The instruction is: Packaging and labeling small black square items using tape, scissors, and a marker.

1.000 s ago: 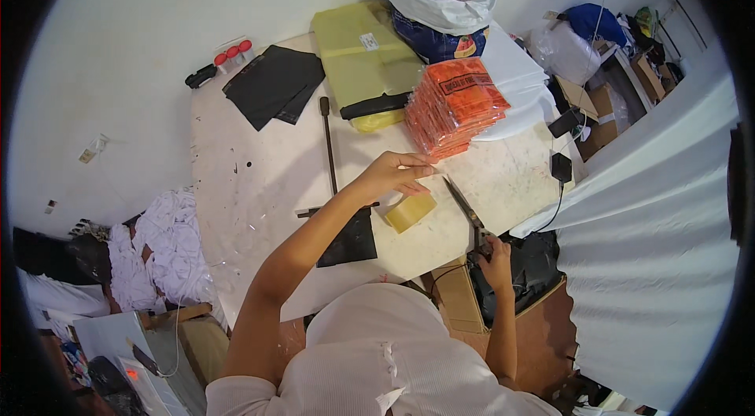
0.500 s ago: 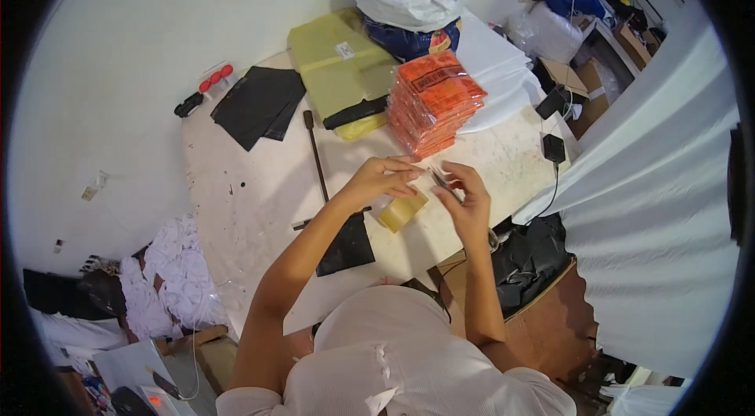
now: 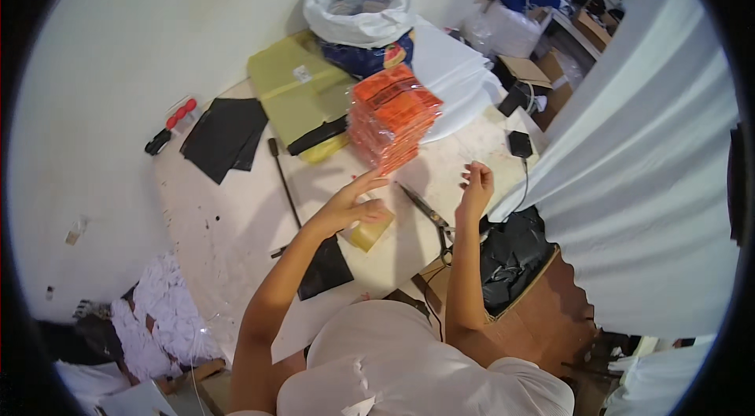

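Note:
My left hand (image 3: 351, 208) reaches over the table with its index finger stretched out beside a stack of orange packets in clear wrap (image 3: 393, 117). Its other fingers bend loosely over a roll of yellowish clear tape (image 3: 368, 235), partly hiding it; whether they touch the roll I cannot tell. To the right, my right hand (image 3: 476, 186) is raised with its fingers curled together, and anything in them is too small to make out. Between the hands lies a pair of scissors (image 3: 425, 206), blades toward the packets, handles near my right forearm.
A dark rod (image 3: 285, 184) and a black sheet (image 3: 326, 268) lie left of the tape. Black sheets (image 3: 226, 137), a yellow plastic package (image 3: 295, 90) and a white sack (image 3: 358, 23) stand farther back. A black adapter (image 3: 519, 144) with a cord sits at the right.
My right hand has drawn away from the scissors to the right, uncovering them. My left index finger has stretched out. The view has shifted, moving the table left and down in the picture.

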Available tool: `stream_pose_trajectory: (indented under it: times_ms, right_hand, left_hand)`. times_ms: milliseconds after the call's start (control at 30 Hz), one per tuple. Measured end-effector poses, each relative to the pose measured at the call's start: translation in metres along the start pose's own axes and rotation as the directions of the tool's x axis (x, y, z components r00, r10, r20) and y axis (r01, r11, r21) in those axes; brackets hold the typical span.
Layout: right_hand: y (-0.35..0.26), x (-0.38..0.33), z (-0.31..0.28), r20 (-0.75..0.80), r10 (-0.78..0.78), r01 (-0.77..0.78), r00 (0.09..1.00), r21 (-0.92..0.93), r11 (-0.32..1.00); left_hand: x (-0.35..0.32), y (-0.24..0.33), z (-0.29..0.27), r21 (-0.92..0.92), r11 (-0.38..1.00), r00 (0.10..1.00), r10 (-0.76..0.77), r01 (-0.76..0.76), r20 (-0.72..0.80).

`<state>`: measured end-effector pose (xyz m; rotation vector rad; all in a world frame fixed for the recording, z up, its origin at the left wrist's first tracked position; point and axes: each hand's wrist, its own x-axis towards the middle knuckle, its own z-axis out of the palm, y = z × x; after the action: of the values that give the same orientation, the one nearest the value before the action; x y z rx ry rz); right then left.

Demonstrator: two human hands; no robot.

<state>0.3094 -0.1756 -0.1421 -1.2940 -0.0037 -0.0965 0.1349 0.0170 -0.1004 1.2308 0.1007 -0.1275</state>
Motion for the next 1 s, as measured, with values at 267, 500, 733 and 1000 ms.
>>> stream_pose_trajectory:
  times_ms: [267, 500, 733, 1000]
  right_hand:
    - [0.043, 0.026, -0.116, 0.43, -0.574, 0.581, 0.697, -0.808, 0.1]
    - [0.052, -0.005, -0.131, 0.603, -0.384, 0.692, 0.699, -0.706, 0.152]
    - [0.059, -0.008, -0.132, 0.514, -0.312, 0.599, 0.799, -0.725, 0.341]
    - [0.088, -0.004, -0.147, 0.225, -0.278, 0.344, 0.934, -0.781, 0.521]
  left_hand:
    - [-0.003, 0.01, -0.003, 0.251, 0.963, 0.995, 0.1, -0.097, 0.002]
    - [-0.009, 0.02, 0.002, 0.11, 0.994, 1.0, 0.005, -0.003, -0.026]
    - [-0.013, 0.022, 0.001, 0.133, 0.991, 0.999, -0.017, 0.021, -0.028]
    - [-0.011, 0.018, 0.004, 0.101, 0.995, 0.997, -0.018, 0.025, -0.07]
